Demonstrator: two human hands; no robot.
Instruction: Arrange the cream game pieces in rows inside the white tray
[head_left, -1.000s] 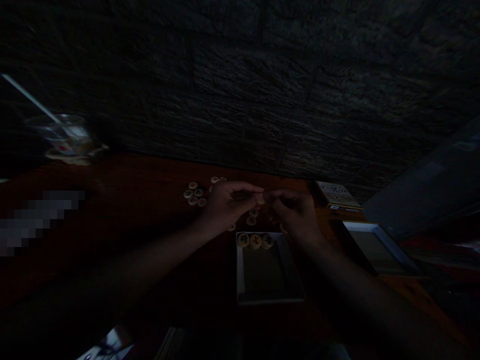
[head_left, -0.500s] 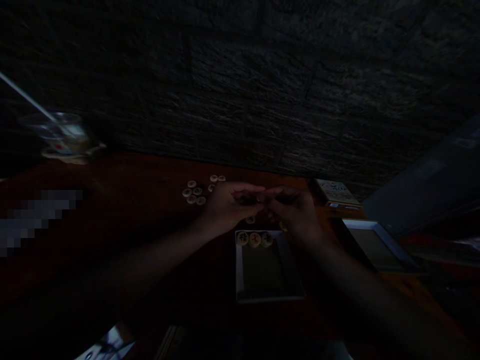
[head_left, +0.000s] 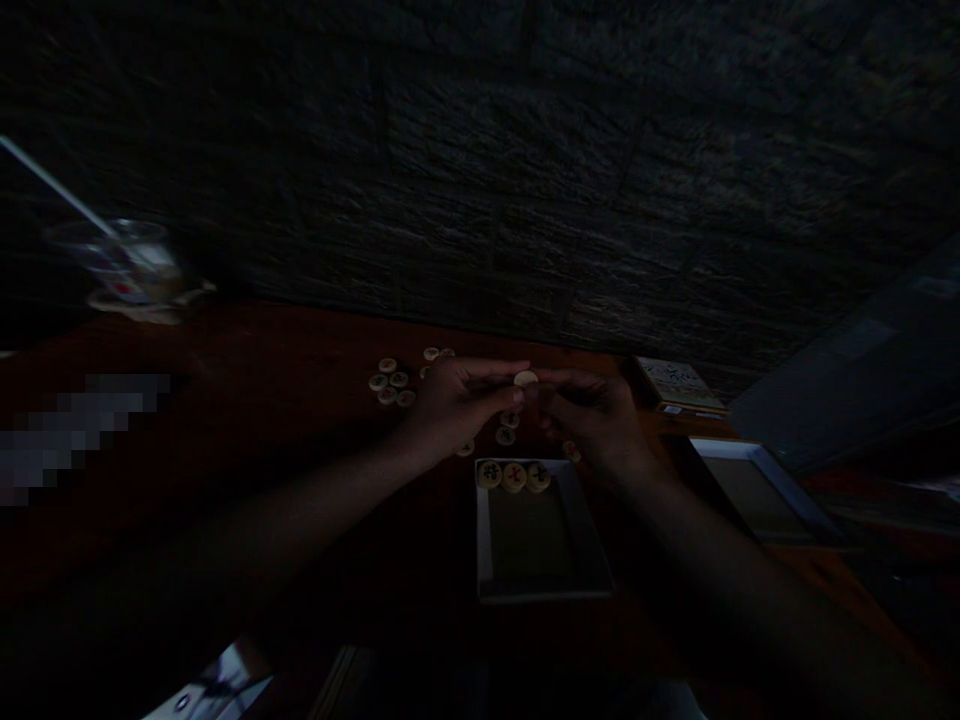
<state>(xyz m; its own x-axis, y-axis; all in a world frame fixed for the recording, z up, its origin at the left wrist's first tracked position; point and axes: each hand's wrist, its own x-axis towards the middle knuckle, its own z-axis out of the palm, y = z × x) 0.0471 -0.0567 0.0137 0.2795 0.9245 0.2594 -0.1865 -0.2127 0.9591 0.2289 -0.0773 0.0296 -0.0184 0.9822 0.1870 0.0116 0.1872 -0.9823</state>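
Note:
A pale round Chinese chess piece point(head_left: 526, 379) is pinched between the fingertips of my left hand point(head_left: 456, 404) and my right hand point(head_left: 602, 418), which meet above the table. Just in front of them lies an open white-rimmed box point(head_left: 484, 545). Along its far edge sit a black-marked piece point(head_left: 490, 473), a red-marked piece point(head_left: 514, 476) and another black-marked piece point(head_left: 538, 476). Loose pieces point(head_left: 505, 436) lie on the table under my hands, one by my right wrist point(head_left: 571, 451). My left hand partly hides others behind it.
A group of chess pieces point(head_left: 387, 381) lies left of my hands. A printed box point(head_left: 679, 385) stands by the stone wall point(head_left: 450, 170), with an open tray-like box point(head_left: 739, 445) nearer on the right. At far left is a clear cup with a straw point(head_left: 135, 265).
The piece between my fingertips has turned so that a pale round face shows. My hands have shifted slightly, and more loose pieces are visible beneath them. The view has moved a little.

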